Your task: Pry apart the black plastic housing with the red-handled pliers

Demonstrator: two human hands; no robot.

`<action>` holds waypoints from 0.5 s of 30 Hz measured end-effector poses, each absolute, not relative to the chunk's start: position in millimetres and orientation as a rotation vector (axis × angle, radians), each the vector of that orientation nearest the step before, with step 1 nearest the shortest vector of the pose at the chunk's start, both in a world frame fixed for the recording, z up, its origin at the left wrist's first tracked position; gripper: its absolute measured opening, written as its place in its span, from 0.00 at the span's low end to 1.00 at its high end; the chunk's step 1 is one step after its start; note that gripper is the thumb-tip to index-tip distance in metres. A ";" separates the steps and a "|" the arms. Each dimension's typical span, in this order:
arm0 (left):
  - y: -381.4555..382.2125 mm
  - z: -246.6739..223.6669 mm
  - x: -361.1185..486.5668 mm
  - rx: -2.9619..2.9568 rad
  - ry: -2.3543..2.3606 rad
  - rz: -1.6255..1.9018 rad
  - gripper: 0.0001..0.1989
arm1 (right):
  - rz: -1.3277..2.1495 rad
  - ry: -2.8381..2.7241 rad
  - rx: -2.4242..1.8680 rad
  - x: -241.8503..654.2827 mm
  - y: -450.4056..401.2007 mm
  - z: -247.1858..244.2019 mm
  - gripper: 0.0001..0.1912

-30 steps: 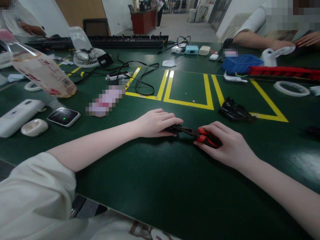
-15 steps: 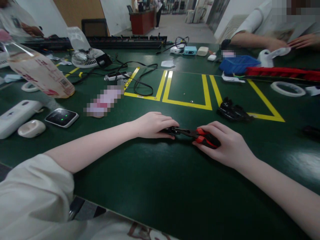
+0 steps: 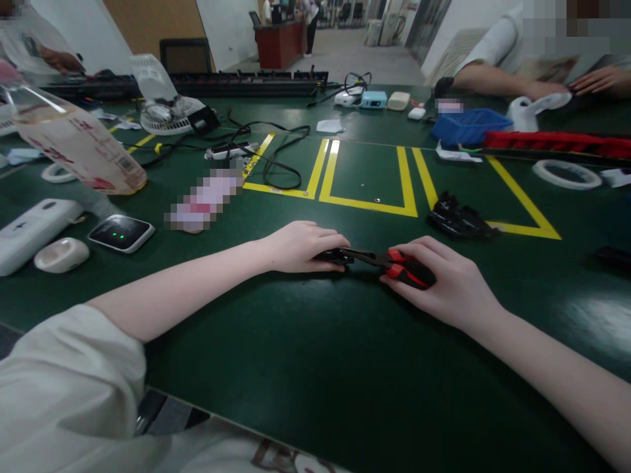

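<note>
The left hand [image 3: 303, 247] grips a black part [image 3: 341, 255], mostly hidden beneath it; the right hand [image 3: 451, 281] clasps red-and-black pliers [image 3: 398, 268], tips indistinct at the part's right end.

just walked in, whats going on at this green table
One person's right hand grips red-and-black pliers, while the left hand holds a small black part. The pliers' tips reach that part, though whether they are clamped on it is too small to tell. Another black piece lies untouched by yellow tape.
</note>
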State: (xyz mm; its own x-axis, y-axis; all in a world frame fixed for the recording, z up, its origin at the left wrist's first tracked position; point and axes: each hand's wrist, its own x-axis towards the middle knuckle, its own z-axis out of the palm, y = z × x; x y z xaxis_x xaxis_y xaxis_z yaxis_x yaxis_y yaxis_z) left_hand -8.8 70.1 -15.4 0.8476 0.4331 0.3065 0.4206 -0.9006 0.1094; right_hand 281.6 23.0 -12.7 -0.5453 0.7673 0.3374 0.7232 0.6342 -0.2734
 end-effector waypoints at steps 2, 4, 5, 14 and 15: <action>70.3 -15.4 -8.8 2.973 0.704 0.502 0.17 | 0.146 -2.427 -1.183 282.0 23.0 -12.7 0.20; 70.8 -15.7 -9.0 2.968 0.706 0.501 0.17 | 0.156 -2.427 -1.187 282.0 23.0 -13.1 0.20; 71.0 -15.9 -9.1 2.967 0.703 0.500 0.17 | 0.160 -2.427 -1.187 282.0 23.1 -13.4 0.20; 70.3 -15.6 -9.0 2.987 0.717 0.464 0.17 | 0.184 -2.429 -1.195 281.4 23.6 -14.6 0.20; 70.1 -15.6 -9.0 2.991 0.721 0.476 0.17 | 0.182 -2.428 -1.199 281.4 23.7 -14.6 0.20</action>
State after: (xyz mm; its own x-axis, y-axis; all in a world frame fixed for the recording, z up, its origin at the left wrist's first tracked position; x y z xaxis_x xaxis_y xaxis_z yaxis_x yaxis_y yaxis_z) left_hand -9.0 70.1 -15.6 0.8460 0.4493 0.2871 0.4406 -0.8923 0.0981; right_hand 281.4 23.7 -14.6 -0.5375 0.7826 0.3140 0.7269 0.6187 -0.2979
